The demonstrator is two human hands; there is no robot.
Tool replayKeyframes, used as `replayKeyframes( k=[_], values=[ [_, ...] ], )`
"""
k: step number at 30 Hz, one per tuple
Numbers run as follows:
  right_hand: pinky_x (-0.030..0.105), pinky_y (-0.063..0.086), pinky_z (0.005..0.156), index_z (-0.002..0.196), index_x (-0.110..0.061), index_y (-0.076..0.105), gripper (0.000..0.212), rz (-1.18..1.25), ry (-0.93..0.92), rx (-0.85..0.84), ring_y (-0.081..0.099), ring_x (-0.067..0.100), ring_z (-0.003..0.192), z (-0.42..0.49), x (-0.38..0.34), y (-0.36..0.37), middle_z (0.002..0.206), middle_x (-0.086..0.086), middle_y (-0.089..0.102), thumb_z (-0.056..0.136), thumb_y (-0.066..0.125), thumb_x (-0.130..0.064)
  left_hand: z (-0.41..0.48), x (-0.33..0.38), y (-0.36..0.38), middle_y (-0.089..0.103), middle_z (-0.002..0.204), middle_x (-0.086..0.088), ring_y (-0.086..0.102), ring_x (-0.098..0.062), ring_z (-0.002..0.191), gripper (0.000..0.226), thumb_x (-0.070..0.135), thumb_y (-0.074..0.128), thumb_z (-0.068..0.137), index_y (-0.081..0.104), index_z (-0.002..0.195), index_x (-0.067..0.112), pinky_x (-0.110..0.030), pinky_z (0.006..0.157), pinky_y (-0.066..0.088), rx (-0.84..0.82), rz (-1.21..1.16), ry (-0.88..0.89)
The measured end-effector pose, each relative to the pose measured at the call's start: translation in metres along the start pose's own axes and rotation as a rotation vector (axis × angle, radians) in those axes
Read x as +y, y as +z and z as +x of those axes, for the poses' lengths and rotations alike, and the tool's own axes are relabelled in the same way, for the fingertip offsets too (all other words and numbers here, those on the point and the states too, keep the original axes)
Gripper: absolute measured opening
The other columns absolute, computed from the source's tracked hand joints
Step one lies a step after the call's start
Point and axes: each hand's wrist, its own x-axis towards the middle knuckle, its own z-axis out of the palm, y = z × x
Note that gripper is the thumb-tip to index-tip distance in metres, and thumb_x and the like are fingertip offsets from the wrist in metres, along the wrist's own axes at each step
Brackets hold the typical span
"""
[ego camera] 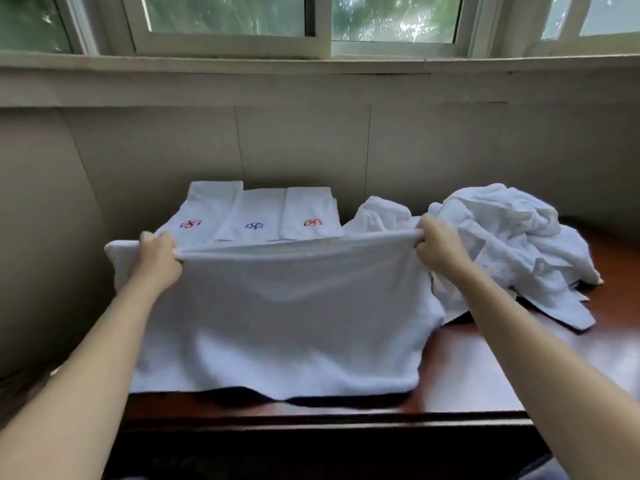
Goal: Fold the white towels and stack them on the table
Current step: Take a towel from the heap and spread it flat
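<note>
While tight in left hand (157,252), right hand (438,245) fingers (421,241): one towel (294,306); three folded towels (254,213).

Only the arms of the person show. The left hand (157,258) and the right hand (440,245) are bare. The left forearm (79,375) and right forearm (540,348) are slim, smooth and uncovered to the picture's edge. The fingers (423,241) look slightly blurred. A scrap of grey-blue cloth (557,467) at the bottom edge may be clothing; I cannot tell
</note>
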Motion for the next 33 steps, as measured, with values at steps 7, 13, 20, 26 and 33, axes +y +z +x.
replayKeyframes(
  k=[7,13,20,26,33],
  values=[
    [0.028,0.033,0.062,0.091,-0.005,0.058,0.013,-0.026,-0.16,0.238,0.048,0.026,0.076,0.029,-0.019,-0.099,0.078,0.011,0.058,0.08,0.056,0.002,0.024,0.034,-0.084,0.04,0.128,-0.029,0.05,-0.05,0.103,0.017,-0.007,0.052,0.078,0.059,0.09,0.003,-0.053,0.088,0.046,0.329,-0.009,0.126],
    [0.017,0.045,0.049,0.085,-0.015,0.055,0.018,-0.236,0.018,-0.76,0.061,0.016,0.056,-0.056,0.026,-0.071,0.082,0.003,0.06,0.078,0.063,0.0,-0.06,0.015,-0.056,0.049,0.13,-0.006,0.054,-0.021,0.109,0.047,0.011,0.043,0.093,0.041,0.14,0.012,-0.025,0.088,0.044,-0.657,0.623,0.054],
    [0.024,0.053,0.065,0.098,-0.021,0.063,0.022,-0.193,0.037,-0.737,0.067,0.023,0.082,-0.087,0.048,-0.013,0.094,-0.001,0.065,0.088,0.048,-0.008,-0.108,0.018,0.033,0.054,0.119,0.002,0.05,-0.016,0.101,0.024,0.031,0.033,0.099,0.054,0.109,0.021,-0.03,0.089,0.042,-0.674,0.547,0.24],
    [0.022,0.034,0.067,0.111,-0.009,0.064,0.027,-0.435,-0.059,-0.658,0.056,0.02,0.095,-0.088,0.069,0.015,0.115,0.007,0.066,0.092,0.044,-0.01,-0.11,0.027,0.054,0.057,0.119,0.003,0.054,-0.02,0.099,0.017,0.033,0.026,0.1,0.042,0.102,0.026,-0.033,0.083,0.043,-0.625,0.389,0.312],
    [0.021,0.051,0.049,0.083,0.006,0.064,0.04,-0.131,0.553,-0.788,0.059,0.017,0.039,-0.083,0.089,-0.007,0.052,0.01,0.064,0.099,0.032,-0.013,-0.104,0.044,0.062,0.048,0.116,0.001,0.045,-0.018,0.091,0.034,0.036,0.027,0.101,0.059,0.107,0.024,-0.029,0.08,0.042,-0.528,0.513,0.204]
  ],
)
